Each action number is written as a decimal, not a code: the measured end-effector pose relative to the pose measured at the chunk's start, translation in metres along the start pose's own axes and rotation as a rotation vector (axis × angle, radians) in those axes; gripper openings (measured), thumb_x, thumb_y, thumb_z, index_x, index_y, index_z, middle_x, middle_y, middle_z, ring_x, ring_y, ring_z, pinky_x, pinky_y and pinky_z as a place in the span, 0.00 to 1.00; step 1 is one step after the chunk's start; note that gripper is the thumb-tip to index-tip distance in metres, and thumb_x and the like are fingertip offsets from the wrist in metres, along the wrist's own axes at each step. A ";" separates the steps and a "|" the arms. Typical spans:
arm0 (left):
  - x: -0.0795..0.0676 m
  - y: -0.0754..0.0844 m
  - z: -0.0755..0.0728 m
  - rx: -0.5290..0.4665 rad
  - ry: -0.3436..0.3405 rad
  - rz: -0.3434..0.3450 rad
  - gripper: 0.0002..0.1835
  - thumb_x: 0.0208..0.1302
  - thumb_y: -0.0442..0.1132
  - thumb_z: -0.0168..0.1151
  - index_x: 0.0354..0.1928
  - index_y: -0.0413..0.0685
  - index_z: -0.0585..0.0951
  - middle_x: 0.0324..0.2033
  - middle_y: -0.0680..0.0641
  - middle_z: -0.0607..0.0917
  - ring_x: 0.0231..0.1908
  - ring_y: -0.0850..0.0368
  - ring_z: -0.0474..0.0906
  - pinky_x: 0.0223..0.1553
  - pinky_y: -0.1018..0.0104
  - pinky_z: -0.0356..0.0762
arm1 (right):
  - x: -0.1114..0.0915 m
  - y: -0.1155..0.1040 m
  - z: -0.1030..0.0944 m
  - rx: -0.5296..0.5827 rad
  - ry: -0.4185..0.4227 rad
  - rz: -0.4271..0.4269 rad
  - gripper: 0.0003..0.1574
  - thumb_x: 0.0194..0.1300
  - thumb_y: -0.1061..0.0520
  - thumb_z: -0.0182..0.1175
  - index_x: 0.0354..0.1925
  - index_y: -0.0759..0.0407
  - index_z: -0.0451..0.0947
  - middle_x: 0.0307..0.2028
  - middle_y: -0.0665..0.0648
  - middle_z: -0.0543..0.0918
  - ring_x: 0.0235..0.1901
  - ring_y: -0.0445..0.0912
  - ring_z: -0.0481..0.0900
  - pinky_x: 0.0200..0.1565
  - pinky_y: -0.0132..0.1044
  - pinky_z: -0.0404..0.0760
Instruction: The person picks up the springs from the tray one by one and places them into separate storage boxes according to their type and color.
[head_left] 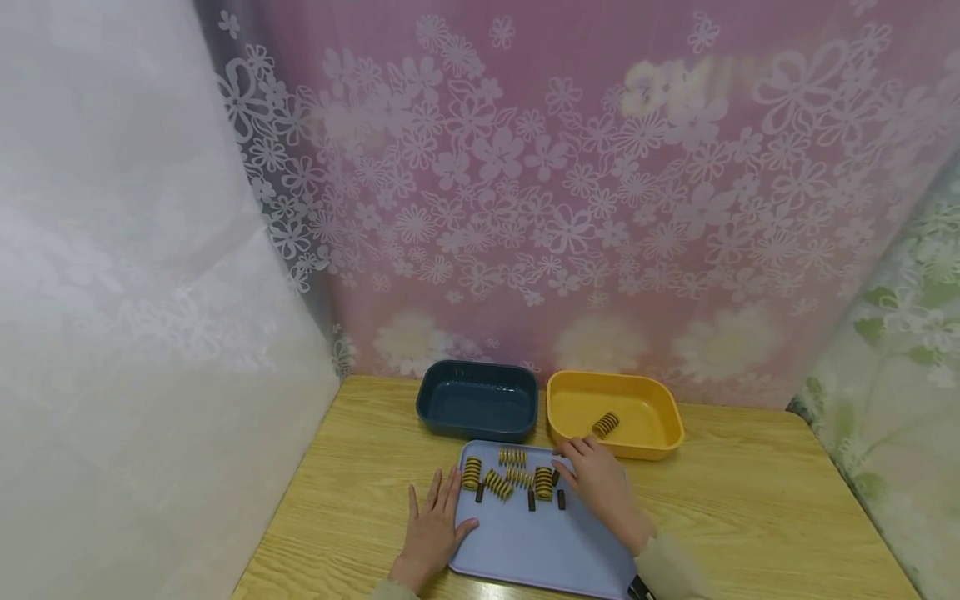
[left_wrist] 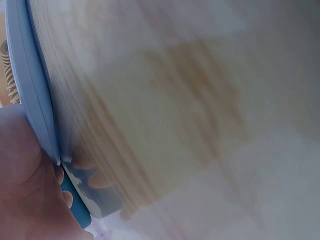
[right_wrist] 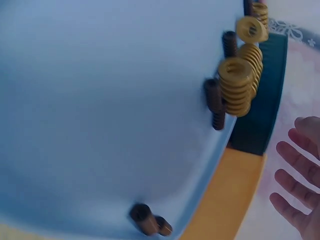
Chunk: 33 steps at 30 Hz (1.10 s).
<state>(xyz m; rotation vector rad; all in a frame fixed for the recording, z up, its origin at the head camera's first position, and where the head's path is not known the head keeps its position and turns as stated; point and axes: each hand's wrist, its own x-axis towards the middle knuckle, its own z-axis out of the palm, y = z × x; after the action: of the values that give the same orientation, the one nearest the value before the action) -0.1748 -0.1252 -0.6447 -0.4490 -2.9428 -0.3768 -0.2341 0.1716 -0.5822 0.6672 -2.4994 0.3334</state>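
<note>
My left hand [head_left: 435, 529] lies with fingers spread along the left rim of a light-blue tray [head_left: 540, 550]; in the left wrist view its palm [left_wrist: 25, 180] is against the tray's edge. At the tray's far right edge is my right hand [head_left: 602, 487], fingertips beside a small dark spring [head_left: 556, 477]. The right wrist view shows its fingers [right_wrist: 295, 160] apart and loosely bent, with nothing between them. Several thick yellow coil springs [head_left: 543, 483] lie or stand across the tray's far half. Among them are several small dark springs [head_left: 532, 501].
Behind the tray stand a dark blue bin [head_left: 477, 434] and, to its right, a yellow bin [head_left: 663, 450] holding one coil spring [head_left: 605, 425]. All rest on a wooden table [head_left: 750, 500]. Flowered curtains [head_left: 525, 208] hang behind and on both sides.
</note>
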 end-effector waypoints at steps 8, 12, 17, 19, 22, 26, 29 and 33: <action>0.000 -0.002 0.003 -0.008 0.001 -0.001 0.44 0.69 0.61 0.58 0.77 0.41 0.62 0.75 0.44 0.65 0.75 0.41 0.57 0.67 0.25 0.51 | -0.015 -0.007 0.021 0.024 -0.108 -0.024 0.19 0.53 0.49 0.78 0.41 0.53 0.84 0.37 0.51 0.83 0.40 0.50 0.80 0.40 0.46 0.82; 0.000 -0.002 0.002 -0.015 0.013 0.002 0.43 0.69 0.60 0.59 0.77 0.41 0.62 0.75 0.44 0.65 0.75 0.40 0.57 0.67 0.25 0.51 | -0.017 -0.011 0.023 0.021 -0.219 0.020 0.24 0.56 0.44 0.75 0.46 0.53 0.84 0.42 0.53 0.83 0.44 0.51 0.80 0.42 0.50 0.82; 0.000 -0.001 0.001 -0.019 0.014 0.007 0.44 0.68 0.60 0.59 0.76 0.41 0.63 0.75 0.44 0.65 0.75 0.39 0.58 0.67 0.24 0.51 | -0.017 -0.013 0.022 0.049 -0.304 0.054 0.30 0.57 0.43 0.74 0.53 0.57 0.82 0.46 0.56 0.83 0.47 0.54 0.80 0.45 0.54 0.80; 0.000 0.000 0.000 -0.012 0.006 0.005 0.44 0.68 0.61 0.59 0.77 0.41 0.62 0.75 0.44 0.65 0.75 0.40 0.58 0.67 0.25 0.51 | -0.016 -0.013 0.023 0.045 -0.320 0.052 0.32 0.57 0.43 0.75 0.54 0.58 0.81 0.47 0.57 0.83 0.48 0.55 0.80 0.46 0.54 0.80; 0.000 0.000 0.000 -0.003 -0.015 -0.004 0.44 0.69 0.61 0.58 0.77 0.41 0.61 0.76 0.45 0.64 0.75 0.40 0.57 0.67 0.25 0.51 | -0.016 -0.013 0.024 0.038 -0.328 0.042 0.33 0.57 0.43 0.75 0.55 0.59 0.81 0.47 0.57 0.83 0.49 0.55 0.79 0.46 0.54 0.80; 0.000 0.001 -0.002 0.004 -0.032 -0.010 0.44 0.69 0.62 0.57 0.77 0.42 0.61 0.76 0.45 0.64 0.76 0.41 0.57 0.68 0.26 0.52 | -0.016 -0.012 0.027 0.041 -0.305 0.020 0.33 0.56 0.43 0.76 0.54 0.58 0.81 0.46 0.57 0.83 0.48 0.54 0.79 0.45 0.53 0.81; 0.000 0.001 -0.003 0.001 -0.031 -0.012 0.44 0.69 0.62 0.57 0.77 0.42 0.61 0.76 0.45 0.64 0.76 0.41 0.57 0.68 0.26 0.52 | -0.016 -0.012 0.029 0.040 -0.277 0.001 0.32 0.54 0.43 0.77 0.52 0.58 0.81 0.44 0.56 0.82 0.46 0.53 0.79 0.44 0.51 0.81; -0.001 0.001 -0.004 -0.008 -0.021 -0.010 0.44 0.69 0.61 0.58 0.77 0.41 0.62 0.75 0.44 0.65 0.75 0.40 0.57 0.67 0.26 0.52 | -0.016 -0.011 0.033 0.000 -0.250 -0.028 0.32 0.53 0.41 0.77 0.48 0.57 0.80 0.41 0.54 0.82 0.43 0.51 0.79 0.43 0.49 0.81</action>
<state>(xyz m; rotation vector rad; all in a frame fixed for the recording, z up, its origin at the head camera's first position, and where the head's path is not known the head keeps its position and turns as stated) -0.1734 -0.1256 -0.6412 -0.4424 -2.9654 -0.3872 -0.2309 0.1568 -0.6174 0.7855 -2.7228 0.2527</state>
